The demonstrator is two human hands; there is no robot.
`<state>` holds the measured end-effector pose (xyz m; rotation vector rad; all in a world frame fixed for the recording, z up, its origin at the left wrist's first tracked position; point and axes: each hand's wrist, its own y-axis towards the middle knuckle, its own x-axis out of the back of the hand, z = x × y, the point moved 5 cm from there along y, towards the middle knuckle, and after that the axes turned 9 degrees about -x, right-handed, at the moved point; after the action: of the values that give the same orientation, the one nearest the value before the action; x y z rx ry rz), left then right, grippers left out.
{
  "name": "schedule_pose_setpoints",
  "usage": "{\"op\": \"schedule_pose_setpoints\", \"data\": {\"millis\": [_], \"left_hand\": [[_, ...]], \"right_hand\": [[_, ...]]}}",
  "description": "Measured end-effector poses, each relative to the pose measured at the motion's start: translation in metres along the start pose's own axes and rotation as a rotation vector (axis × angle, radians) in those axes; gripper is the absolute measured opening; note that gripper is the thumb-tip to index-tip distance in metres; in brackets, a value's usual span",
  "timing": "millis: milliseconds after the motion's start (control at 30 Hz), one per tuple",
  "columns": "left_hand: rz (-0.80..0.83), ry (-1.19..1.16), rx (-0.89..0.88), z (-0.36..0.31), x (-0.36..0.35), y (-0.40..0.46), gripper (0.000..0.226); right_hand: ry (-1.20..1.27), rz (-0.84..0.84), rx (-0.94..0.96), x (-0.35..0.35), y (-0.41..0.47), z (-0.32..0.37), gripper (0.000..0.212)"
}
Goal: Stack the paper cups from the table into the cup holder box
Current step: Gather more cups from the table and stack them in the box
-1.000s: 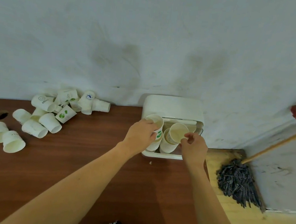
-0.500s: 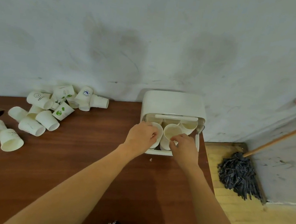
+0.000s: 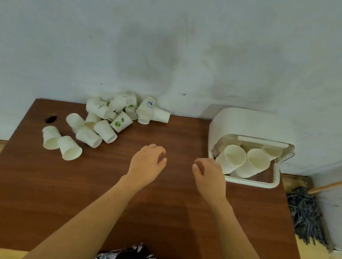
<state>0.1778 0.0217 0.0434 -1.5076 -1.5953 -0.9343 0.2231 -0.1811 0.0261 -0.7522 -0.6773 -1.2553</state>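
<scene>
At far left of the worktop, loose cups lie heaped by the wall. Left hand and right hand hover mid-worktop, fingers loosely curled, holding nothing. Box at right holds stacked cups.

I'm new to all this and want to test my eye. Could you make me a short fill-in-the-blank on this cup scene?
1. Both hands, left and right, hold ____.
2. The loose paper cups lie on the table's ____ side.
3. The cup holder box stands against the ____.

Missing words: nothing; left; wall
</scene>
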Motion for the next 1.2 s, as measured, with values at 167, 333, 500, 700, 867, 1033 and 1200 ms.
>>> {"op": "schedule_pose_setpoints", "data": {"millis": [167, 333, 500, 700, 867, 1033, 1200], "left_hand": [[0.042, 0.008, 0.046, 0.110, 0.034, -0.045, 0.023], [0.047, 0.021, 0.134, 0.221, 0.075, -0.077, 0.027], [0.039, 0.035, 0.287, 0.308, 0.109, -0.095, 0.025], [0.076, 0.090, 0.402, 0.383, 0.119, -0.089, 0.038], [0.108, 0.105, 0.385, 0.425, 0.112, -0.073, 0.062], [0.236, 0.043, 0.414, 0.453, 0.097, -0.067, 0.064], [0.171, -0.028, 0.414, 0.462, 0.095, -0.076, 0.049]], "right_hand": [[-0.047, 0.120, -0.021, -0.093, -0.024, 0.088, 0.025], [-0.058, 0.205, -0.032, -0.164, -0.047, 0.167, 0.027], [-0.039, 0.265, -0.094, -0.209, -0.053, 0.224, 0.025], [-0.038, 0.373, -0.144, -0.257, -0.049, 0.266, 0.024], [-0.024, 0.456, -0.213, -0.290, -0.038, 0.290, 0.022], [0.029, 0.513, -0.298, -0.322, -0.028, 0.306, 0.030], [0.060, 0.527, -0.375, -0.354, -0.017, 0.318, 0.036]]}}
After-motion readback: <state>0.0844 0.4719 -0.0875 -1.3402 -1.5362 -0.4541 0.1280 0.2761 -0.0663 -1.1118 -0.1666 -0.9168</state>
